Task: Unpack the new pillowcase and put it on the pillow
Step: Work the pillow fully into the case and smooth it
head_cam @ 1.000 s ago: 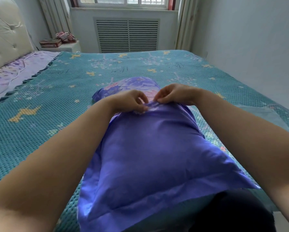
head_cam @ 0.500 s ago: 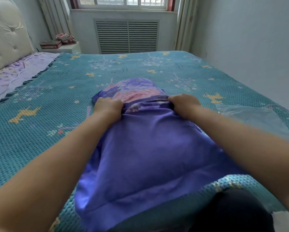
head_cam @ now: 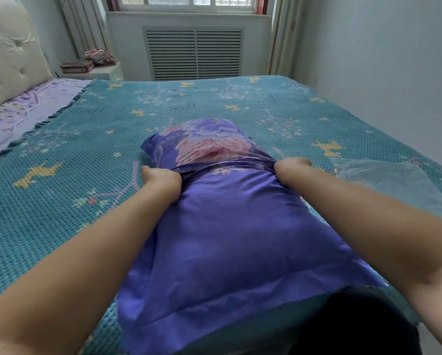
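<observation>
A plain purple pillowcase covers the near part of a pillow lying lengthwise on the bed. The pillow's far end, printed with pink and purple flowers, sticks out of the case's open edge. My left hand grips the left corner of that opening, fingers curled into the cloth. At the right corner my right hand grips the same edge. The opening is stretched between my two hands.
A teal patterned bedspread covers the bed. The clear plastic wrapper lies flat at the right, near the wall. A tufted headboard stands at the left, a bedside table with small items behind.
My hands moved apart from the middle of the opening to its two corners. More of the flowered pillow end now shows beyond the edge, and the wrapper has come into view.
</observation>
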{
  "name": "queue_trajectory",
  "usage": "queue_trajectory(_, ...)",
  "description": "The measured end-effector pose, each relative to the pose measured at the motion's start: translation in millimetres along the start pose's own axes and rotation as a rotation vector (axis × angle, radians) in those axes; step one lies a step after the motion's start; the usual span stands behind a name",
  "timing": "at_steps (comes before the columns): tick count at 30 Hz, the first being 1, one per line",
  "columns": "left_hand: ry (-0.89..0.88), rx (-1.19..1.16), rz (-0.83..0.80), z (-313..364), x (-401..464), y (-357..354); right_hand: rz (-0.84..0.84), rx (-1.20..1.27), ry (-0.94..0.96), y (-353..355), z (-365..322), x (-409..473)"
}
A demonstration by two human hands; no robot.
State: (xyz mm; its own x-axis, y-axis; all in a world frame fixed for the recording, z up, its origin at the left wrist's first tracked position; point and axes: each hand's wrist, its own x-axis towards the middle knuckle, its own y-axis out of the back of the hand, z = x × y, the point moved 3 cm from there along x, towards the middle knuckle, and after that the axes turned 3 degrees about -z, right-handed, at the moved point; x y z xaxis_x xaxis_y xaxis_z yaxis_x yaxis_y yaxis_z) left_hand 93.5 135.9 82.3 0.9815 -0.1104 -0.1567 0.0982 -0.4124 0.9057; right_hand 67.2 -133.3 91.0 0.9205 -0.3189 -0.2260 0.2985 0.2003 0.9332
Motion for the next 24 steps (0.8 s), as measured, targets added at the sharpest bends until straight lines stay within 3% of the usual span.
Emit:
queue_trajectory(2, 0.027, -0.087, 0.127, -3.2, 0.1, 1.1, 0.16, 0.122, -0.033, 3.9, -2.0, 6.2)
queue_trajectory(5, 0.013, -0.171, 0.304, -11.4, -0.8, -0.1, 0.36, 0.518, -0.096, 1.6, 2.6, 11.6)
queue_trajectory(8, -0.024, -0.217, 0.411, -12.3, -3.2, -1.6, 0.395, 1.009, -0.138, -2.9, 4.3, 9.2)
queue_trajectory(11, -0.071, -0.269, 0.501, -10.8, -3.4, 4.6, 0.405, 1.185, -0.069, 2.6, 0.2, 4.5)
queue_trajectory(13, -0.08, -0.371, 0.491, -10.7, -0.4, 11.7, 0.398, 1.215, 0.027, 7.6, -6.6, -0.9)
queue_trajectory(15, -0.092, -0.578, 0.362, -11.7, 7.1, 14.2, 0.36, 1.189, 0.147, 8.0, -14.4, -7.0)
queue_trajectory(19, -0.283, -0.92, 0.204, -14.3, 14.5, 17.6, 0.375, 0.861, 0.371, 1.5, -25.6, -17.1)
queue_trajectory(21, -0.297, -0.898, 0.254, -16.0, 13.2, 19.4, 0.324, 0.706, 0.391, 0.9, -28.1, -15.8)
queue_trajectory(24, -0.199, -0.727, 0.53, -8.8, 8.7, 24.2, 0.216, 0.506, 0.377, 9.4, -35.4, -15.2)
